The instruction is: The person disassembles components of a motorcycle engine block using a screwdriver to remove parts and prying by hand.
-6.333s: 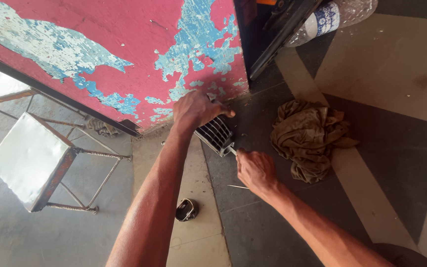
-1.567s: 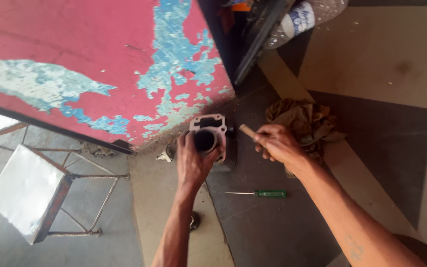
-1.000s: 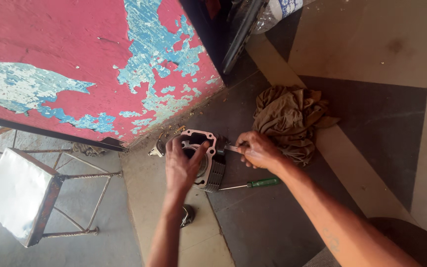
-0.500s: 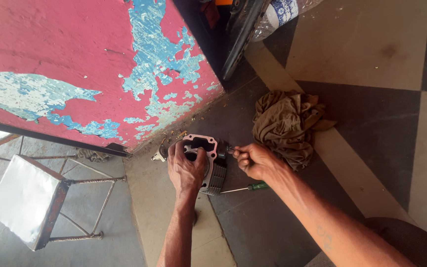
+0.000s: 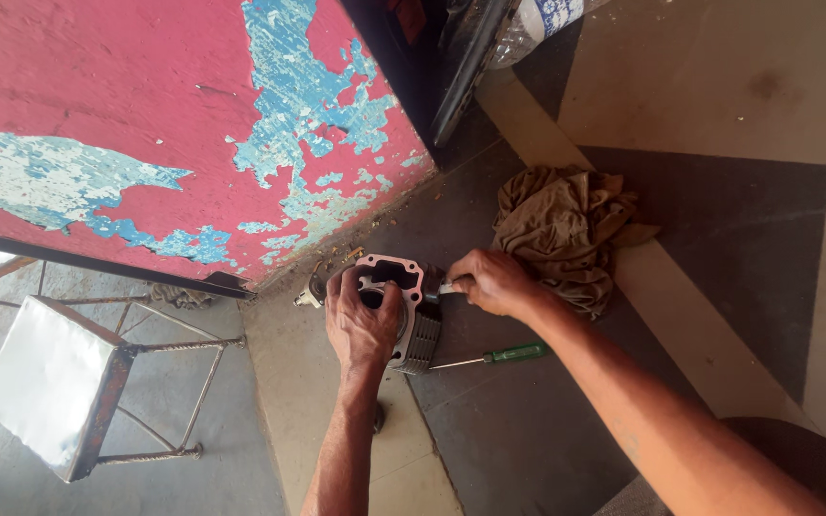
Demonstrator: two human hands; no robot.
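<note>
A finned metal engine cylinder (image 5: 413, 325) with a pinkish gasket face on top stands on the floor beside the red wall. My left hand (image 5: 360, 320) grips it from the left, fingers over the bore opening. My right hand (image 5: 489, 282) is closed on a small pale-handled tool (image 5: 444, 287), its tip against the cylinder's right top edge. A green-handled screwdriver (image 5: 504, 354) lies on the floor just below my right forearm.
A crumpled brown rag (image 5: 566, 229) lies right of my right hand. A red wall with peeling blue paint (image 5: 174, 134) fills the upper left. A metal stool (image 5: 59, 382) stands lower left. A plastic bottle (image 5: 537, 19) lies at the top.
The green screwdriver left my right hand and now lies on the floor. The cylinder was turned upright, bore facing up, and my right hand brought the small tool to its top edge.
</note>
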